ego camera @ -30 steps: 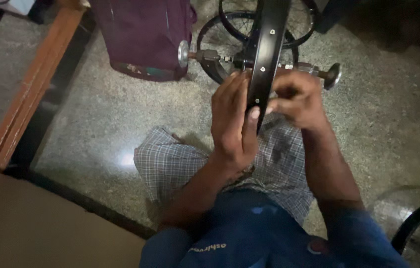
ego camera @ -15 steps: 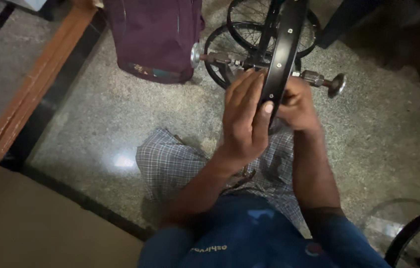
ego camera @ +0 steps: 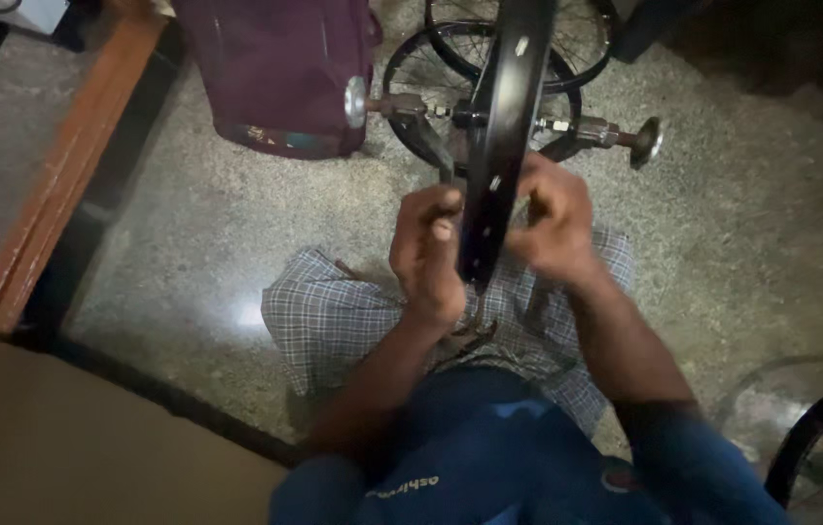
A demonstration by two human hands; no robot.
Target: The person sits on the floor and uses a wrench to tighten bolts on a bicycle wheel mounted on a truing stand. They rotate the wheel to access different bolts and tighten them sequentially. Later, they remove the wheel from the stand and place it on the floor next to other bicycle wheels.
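Rim point(ego camera: 504, 146): black bicycle rim, seen edge-on, held upright over the person's lap, mounted on an axle in a truing stand point(ego camera: 431, 136) with knobs out to each side.

Left hand point(ego camera: 426, 255): fingers curled closed against the rim's left face, thumb pressed near its edge. Right hand point(ego camera: 553, 224): fingers bent at the rim's right face; whether they pinch a spoke or a small tool, cannot tell.

Progress, judged: rim is seated on the stand and both hands work at its lower arc, so mounting looks done. Work at the rim itself appears in the middle; no sign of a finished state. No tyre on the rim.

Surroundings, relative to the rim: second wheel point(ego camera: 470, 68) lies flat on the floor behind it. Purple bag point(ego camera: 280, 73) to its left, just beside the stand's left knob. Wooden ledge point(ego camera: 61, 175) further left. Another wheel point(ego camera: 820, 447) at lower right, well apart.

Room: speckled floor point(ego camera: 188, 233) open left of the lap and right of the stand. Bag crowds the left knob.
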